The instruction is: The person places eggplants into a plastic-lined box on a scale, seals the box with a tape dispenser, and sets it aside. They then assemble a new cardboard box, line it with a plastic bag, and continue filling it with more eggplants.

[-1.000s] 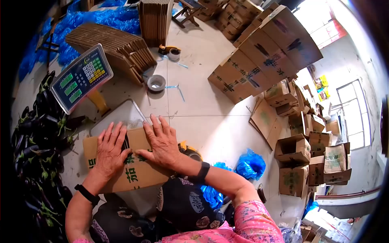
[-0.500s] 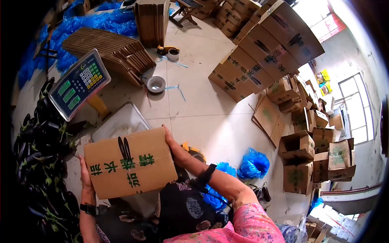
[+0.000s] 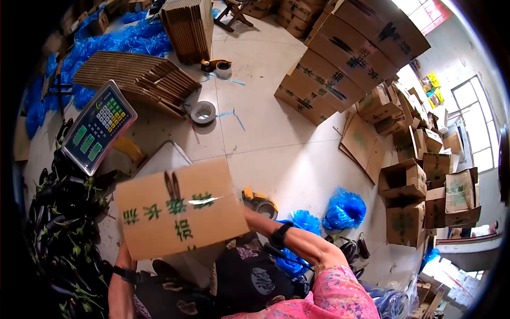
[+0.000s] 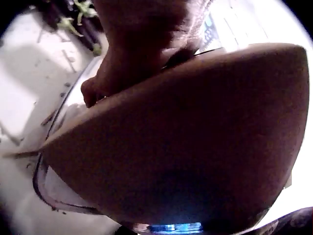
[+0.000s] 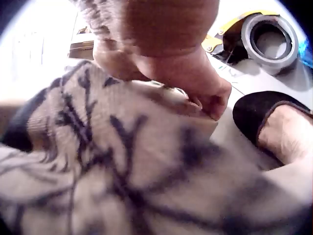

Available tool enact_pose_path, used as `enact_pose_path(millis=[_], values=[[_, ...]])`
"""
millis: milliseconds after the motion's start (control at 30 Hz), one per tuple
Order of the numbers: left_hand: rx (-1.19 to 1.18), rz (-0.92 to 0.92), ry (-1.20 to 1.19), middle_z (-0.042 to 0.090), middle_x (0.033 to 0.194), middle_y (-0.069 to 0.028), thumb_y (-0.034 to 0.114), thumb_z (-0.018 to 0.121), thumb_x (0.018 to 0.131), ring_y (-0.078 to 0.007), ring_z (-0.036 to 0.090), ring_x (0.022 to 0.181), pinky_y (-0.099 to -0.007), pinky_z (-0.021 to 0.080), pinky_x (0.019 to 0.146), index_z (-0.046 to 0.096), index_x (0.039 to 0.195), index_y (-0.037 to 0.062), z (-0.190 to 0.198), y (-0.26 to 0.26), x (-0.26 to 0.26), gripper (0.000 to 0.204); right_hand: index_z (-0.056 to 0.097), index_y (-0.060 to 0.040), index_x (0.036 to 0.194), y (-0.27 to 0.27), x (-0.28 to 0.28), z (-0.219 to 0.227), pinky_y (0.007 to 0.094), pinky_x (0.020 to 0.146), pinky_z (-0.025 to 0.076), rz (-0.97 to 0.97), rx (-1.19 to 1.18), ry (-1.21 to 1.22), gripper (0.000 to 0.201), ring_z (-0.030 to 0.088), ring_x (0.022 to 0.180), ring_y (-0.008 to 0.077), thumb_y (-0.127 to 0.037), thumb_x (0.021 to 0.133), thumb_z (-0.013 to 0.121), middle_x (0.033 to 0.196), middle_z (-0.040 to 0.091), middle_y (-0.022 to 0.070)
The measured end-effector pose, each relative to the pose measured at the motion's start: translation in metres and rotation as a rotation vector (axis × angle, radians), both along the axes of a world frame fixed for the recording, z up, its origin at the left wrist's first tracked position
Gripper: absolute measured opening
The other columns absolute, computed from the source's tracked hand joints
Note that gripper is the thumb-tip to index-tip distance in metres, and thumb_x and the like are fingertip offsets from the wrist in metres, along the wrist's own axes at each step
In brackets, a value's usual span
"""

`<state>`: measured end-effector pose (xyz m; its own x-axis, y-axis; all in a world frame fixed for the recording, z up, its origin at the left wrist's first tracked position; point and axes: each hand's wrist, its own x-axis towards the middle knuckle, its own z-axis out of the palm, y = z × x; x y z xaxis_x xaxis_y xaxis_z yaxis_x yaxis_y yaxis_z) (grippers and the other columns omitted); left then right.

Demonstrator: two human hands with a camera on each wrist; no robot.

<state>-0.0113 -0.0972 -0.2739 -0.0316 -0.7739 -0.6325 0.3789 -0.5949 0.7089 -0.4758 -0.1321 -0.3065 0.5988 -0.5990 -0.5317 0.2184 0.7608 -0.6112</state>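
From my remote feed I see a pale tiled floor mid-frame, sunlit toward the right, a folding stool top centre, and a whitish, marked wall with a bright barred window at right.

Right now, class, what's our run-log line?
left grip: holds box; right grip: holds box; box: printed face visible; tape dispenser: on floor

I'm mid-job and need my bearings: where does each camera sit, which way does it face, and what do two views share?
Head: on the head, facing forward and down at the box; forearms and lap show.
Left wrist: facing the left grip against the box.
Right wrist: facing the right grip; a foot shows too.
Shared: head and left wrist both show box and eggplants.
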Motion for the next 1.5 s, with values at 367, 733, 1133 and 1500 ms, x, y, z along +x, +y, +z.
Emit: enact_pose_path(millis=[367, 733, 1133, 1500], values=[[-0.339, -0.618, 0.167, 0.039, 0.156, -0.0056, 0.042, 0.039, 0.108, -0.0184, 0.042, 0.14, -0.0347, 0.035, 0.116, 0.032, 0.156, 0.0103, 0.113, -0.243, -0.326, 0.058, 0.06, -0.0165, 0.128, -0.02, -0.171, 0.093, 0.0354, 0.08, 0.053, -0.807, 0.284, 0.238, 0.056, 0.064, 0.097, 0.0252, -0.063, 0.099, 0.046, 0.117, 0.066, 0.0102], [-0.391, -0.977, -0.338, 0.035, 0.157, -0.026, 0.039, 0.066, 0.092, -0.0338, 0.037, 0.145, -0.0398, 0.033, 0.116, 0.027, 0.154, -0.0035, 0.02, -0.2, -0.408, 0.084, 0.004, -0.011, 0.161, -0.066, -0.248, 0.02, 0.0454, 0.1, 0.049, -0.811, 0.021, 0.644, 0.104, 0.041, 0.137, 0.0385, -0.04, 0.089, 0.074, 0.162, 0.022, 0.0196], [-0.31, -0.689, -0.222, 0.035, 0.157, -0.0221, 0.035, 0.064, 0.093, -0.0344, 0.037, 0.144, -0.0434, 0.037, 0.113, 0.029, 0.155, 0.0008, 0.021, -0.188, -0.329, 0.079, 0.033, -0.006, 0.154, -0.143, -0.247, 0.025, 0.0573, 0.115, 0.025, -0.474, -0.959, 1.84, 0.102, 0.026, 0.145, 0.0443, -0.047, 0.074, 0.082, 0.158, 0.03, 0.0226], [-0.718, -0.627, -0.485, 0.022, 0.162, -0.0274, 0.038, 0.065, 0.091, -0.0338, 0.021, 0.152, -0.0381, 0.02, 0.122, 0.018, 0.156, -0.0039, -0.011, -0.32, -0.424, 0.091, 0.032, -0.0022, 0.151, -0.165, -0.288, -0.012, 0.0422, 0.112, 0.038, -0.877, -0.437, 1.404, 0.094, 0.046, 0.134, 0.0386, -0.046, 0.082, 0.078, 0.147, 0.044, 0.0272]])
